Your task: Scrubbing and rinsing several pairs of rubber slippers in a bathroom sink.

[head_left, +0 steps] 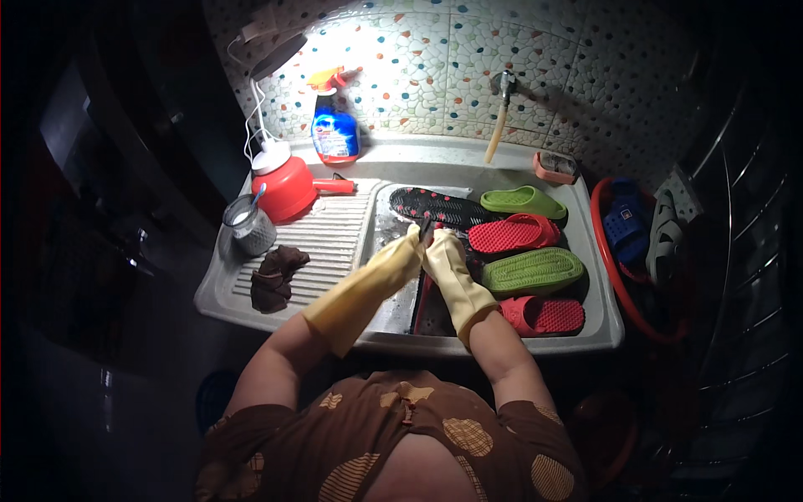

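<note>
My left hand (409, 243) and my right hand (441, 243), both in pale yellow rubber gloves, meet over the basin of a laundry sink (401, 339). Between them is a small dark object (427, 231), partly hidden by the gloves; I cannot tell what it is, nor how each hand grips it. Just beyond my hands lies a black slipper sole with red dots (433, 206). On the right side of the basin sit a green slipper (524, 201), a red slipper (511, 234), an upturned green slipper (533, 271) and another red slipper (546, 315).
On the left ribbed board stand a red dipper (285, 188), a glass jar (251, 232) and a crumpled brown cloth (276, 279). A blue spray bottle (336, 135) is behind. A tap with a hose (497, 132) hangs above; an orange basin (611, 270) with footwear sits right.
</note>
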A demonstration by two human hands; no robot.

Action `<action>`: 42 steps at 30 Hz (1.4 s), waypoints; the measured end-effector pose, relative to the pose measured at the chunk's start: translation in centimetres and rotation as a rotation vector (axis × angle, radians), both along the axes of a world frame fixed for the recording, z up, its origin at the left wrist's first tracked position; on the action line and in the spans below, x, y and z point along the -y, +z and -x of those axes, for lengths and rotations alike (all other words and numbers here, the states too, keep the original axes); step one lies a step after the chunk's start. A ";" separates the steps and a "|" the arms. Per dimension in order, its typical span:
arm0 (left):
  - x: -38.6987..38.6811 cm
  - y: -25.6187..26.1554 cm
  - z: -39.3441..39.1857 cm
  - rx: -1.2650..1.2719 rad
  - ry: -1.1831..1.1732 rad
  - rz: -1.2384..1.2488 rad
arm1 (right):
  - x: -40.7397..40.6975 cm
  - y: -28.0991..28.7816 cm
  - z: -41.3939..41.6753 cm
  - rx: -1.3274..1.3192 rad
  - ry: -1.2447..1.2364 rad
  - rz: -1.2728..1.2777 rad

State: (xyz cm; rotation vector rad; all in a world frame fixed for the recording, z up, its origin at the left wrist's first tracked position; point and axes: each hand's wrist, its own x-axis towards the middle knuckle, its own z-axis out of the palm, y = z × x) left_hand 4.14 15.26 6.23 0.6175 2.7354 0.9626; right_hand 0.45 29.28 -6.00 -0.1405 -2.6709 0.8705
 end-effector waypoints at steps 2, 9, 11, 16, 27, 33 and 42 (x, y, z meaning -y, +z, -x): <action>4.5 -9.2 3.3 0.275 0.159 -0.419 | 4.5 2.9 -1.2 0.158 0.034 -0.136; 1.8 3.9 -1.1 0.111 -0.030 -0.038 | 3.3 0.5 0.6 0.273 0.026 -0.250; 0.9 -0.2 -0.9 0.330 -0.054 -0.425 | -0.2 -2.1 2.6 0.259 0.132 -0.305; 4.5 -3.2 3.9 0.560 0.234 -0.555 | 5.7 4.8 -2.3 0.164 0.246 -0.319; 3.7 -0.6 3.3 0.404 0.285 -0.343 | 6.2 5.8 -2.0 0.322 0.271 -0.180; -0.4 1.4 -0.7 0.102 -0.009 0.059 | 2.5 -4.1 4.3 0.385 -0.292 -0.159; 2.0 -0.1 -1.1 0.018 0.088 0.158 | 3.3 4.5 -1.6 0.232 0.063 -0.189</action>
